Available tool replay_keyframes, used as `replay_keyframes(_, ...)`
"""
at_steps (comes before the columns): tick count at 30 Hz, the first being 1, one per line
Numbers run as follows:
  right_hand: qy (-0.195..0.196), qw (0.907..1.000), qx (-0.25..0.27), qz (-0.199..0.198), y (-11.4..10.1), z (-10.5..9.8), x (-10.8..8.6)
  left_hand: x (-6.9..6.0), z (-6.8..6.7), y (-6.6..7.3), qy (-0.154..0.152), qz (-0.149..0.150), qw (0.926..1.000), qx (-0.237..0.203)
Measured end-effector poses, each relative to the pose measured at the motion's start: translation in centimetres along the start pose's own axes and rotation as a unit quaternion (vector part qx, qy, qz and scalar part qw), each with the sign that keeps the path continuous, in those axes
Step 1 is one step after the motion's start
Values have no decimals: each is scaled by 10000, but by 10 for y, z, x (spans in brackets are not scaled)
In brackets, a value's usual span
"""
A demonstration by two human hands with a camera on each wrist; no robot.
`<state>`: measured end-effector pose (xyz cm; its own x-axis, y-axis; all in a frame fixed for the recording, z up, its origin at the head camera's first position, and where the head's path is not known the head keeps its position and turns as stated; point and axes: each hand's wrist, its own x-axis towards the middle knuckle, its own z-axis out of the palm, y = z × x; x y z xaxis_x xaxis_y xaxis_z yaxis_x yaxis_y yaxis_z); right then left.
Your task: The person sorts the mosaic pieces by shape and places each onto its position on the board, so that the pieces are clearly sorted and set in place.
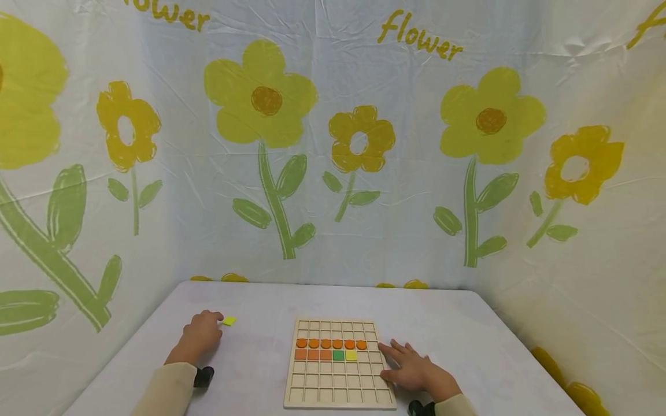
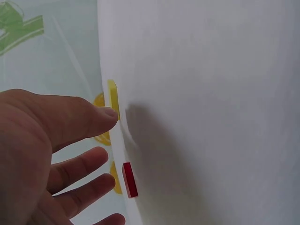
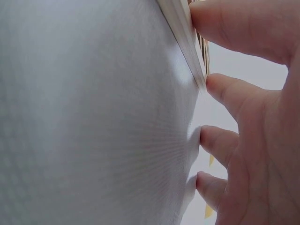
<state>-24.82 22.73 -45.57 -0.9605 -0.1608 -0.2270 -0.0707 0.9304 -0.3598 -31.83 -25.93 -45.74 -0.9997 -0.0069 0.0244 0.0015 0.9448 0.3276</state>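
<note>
A small yellow square tile (image 1: 229, 320) is at the fingertips of my left hand (image 1: 200, 332), over the left part of the table. In the left wrist view, the thumb covers the near end of this yellow tile (image 2: 114, 98); the index finger is hidden behind it, and the other fingers are spread loosely. A red tile (image 2: 130, 180) lies below it in that view. My right hand (image 1: 413, 367) has its fingers spread, with thumb and forefinger touching the right edge of a wooden grid board (image 1: 340, 397).
On the board lies a row of several orange discs (image 1: 325, 344). Nearer me are three orange-red square tiles (image 1: 313, 355), a green one (image 1: 338, 355) and a yellow one (image 1: 351, 356). The white table (image 1: 250, 358) ends before a flower-printed curtain (image 1: 374, 242).
</note>
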Motion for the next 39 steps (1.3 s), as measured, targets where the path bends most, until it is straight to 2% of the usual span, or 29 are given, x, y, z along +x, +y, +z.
replay_keyframes(6,-13,10000,-57,5,0,0,0,0,-2,-11,-149,-100,9998,0)
replay_keyframes(12,-52,10000,-61,32,-1,-1,0,-2,-6,-14,-331,-206,9992,73)
replay_keyframes(19,-58,10000,-31,53,0,0,1,-5,-8,-15,-112,-45,9997,216)
replay_keyframes(26,30,9999,-109,-30,4,2,4,0,-6,-18,-93,-132,9993,349)
replay_keyframes(29,59,9999,-74,-65,5,3,4,3,-5,-21,-93,-130,9993,326)
replay_keyframes(35,67,10000,-60,-37,5,3,4,6,-5,-19,-217,-331,9990,206)
replay_keyframes(39,58,10000,-61,-51,4,1,4,7,-6,-17,-96,-133,9999,24)
